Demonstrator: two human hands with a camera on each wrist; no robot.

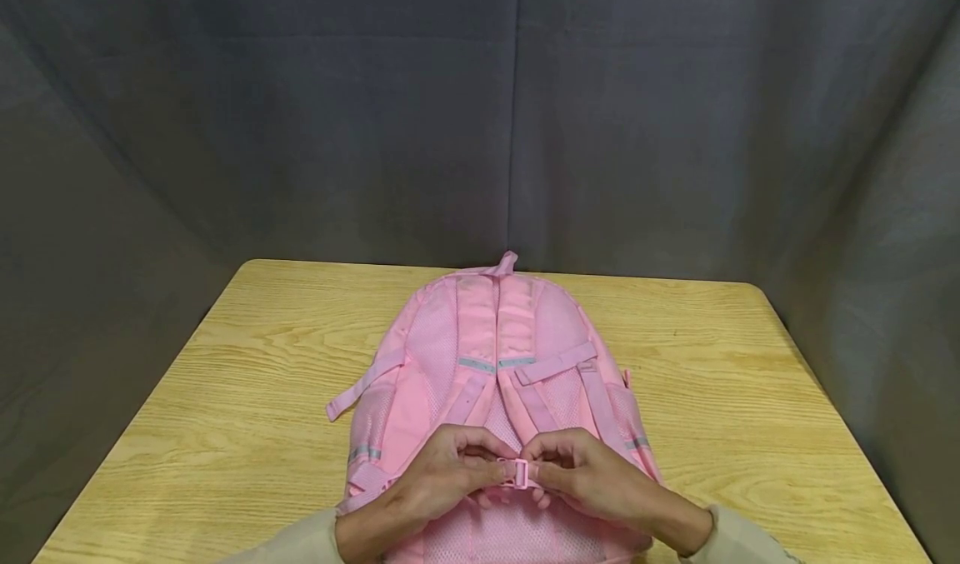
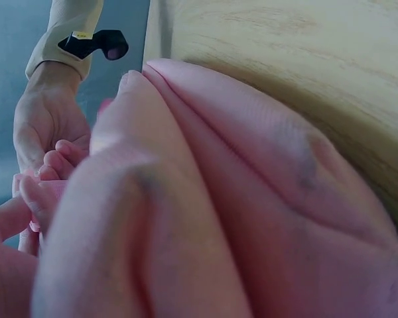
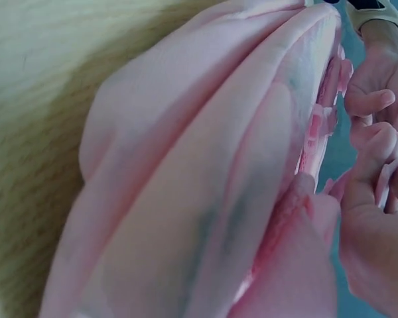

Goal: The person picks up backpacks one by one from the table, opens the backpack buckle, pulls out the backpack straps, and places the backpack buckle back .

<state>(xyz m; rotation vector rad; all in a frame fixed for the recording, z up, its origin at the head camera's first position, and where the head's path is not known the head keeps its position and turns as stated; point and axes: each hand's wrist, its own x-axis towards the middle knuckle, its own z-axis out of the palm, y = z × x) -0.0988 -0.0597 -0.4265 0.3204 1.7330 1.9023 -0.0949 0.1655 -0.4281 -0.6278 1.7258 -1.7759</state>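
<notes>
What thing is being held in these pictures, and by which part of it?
A pink strap buckle, pinched at its two opposite ends, over the pink backpack.

Matt cloth backpack [image 1: 498,418], plastic buckle [image 1: 521,473]

A pink bag [image 3: 186,165] is shown at close range, its soft folds spread from 7 o'clock to 12, with a wood-grained tabletop [image 3: 33,132] exposed at 9 o'clock. Near 3 o'clock, a small pink fitting [image 3: 383,182], partly hidden, is held by the fingers of the right hand [image 3: 368,245], at 4 o'clock, and the left hand [image 3: 381,83], at 2. A pale cuff [image 3: 390,14] is worn at 1 o'clock.
</notes>
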